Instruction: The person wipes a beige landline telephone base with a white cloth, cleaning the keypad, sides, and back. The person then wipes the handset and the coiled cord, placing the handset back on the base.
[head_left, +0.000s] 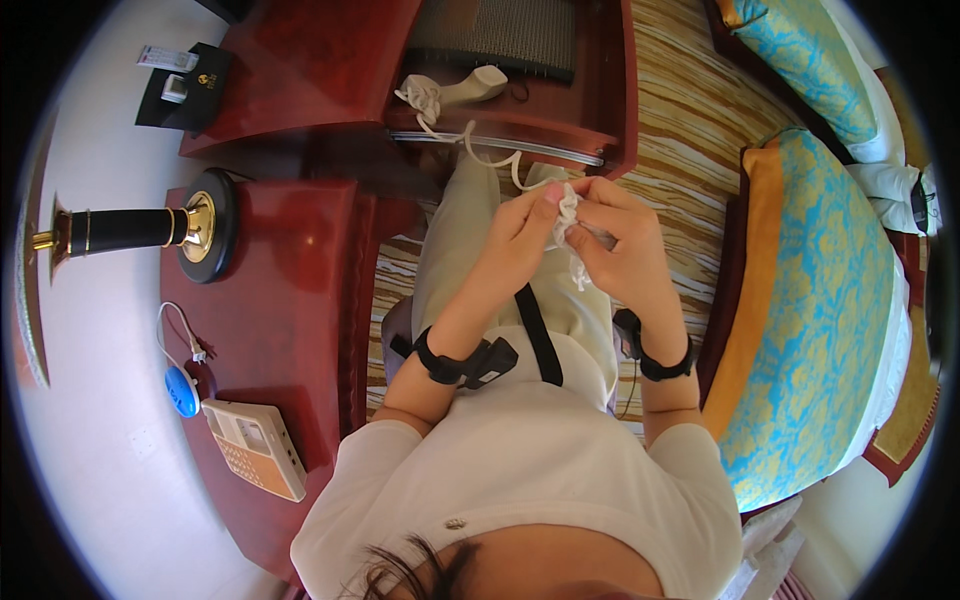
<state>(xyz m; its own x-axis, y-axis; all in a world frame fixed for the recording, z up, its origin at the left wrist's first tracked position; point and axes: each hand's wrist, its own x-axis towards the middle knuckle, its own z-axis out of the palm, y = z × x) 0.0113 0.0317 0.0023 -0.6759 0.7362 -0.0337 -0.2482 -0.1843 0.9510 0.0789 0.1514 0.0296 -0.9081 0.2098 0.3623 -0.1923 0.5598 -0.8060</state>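
My left hand (517, 229) and my right hand (626, 236) meet above my lap. Both grip a bunched white coiled telephone cord (568, 208) between thumbs and fingers, and a loose bit of it dangles under my right hand. From my fingers a looser stretch of cord runs up over the metal rail of an open wooden drawer (551, 107). It leads to a tangled clump of cord beside a cream telephone handset (476, 86) that lies inside the drawer. Some of the bunch is hidden by my fingers.
On the red-brown desk at the left stand a telephone base (251, 450), a blue round device (180, 391), a white plug cable (199, 351) and a black-and-gold lamp (199, 226). A black holder (214, 82) carries remotes. Beds with blue-gold covers (810, 300) flank the right side.
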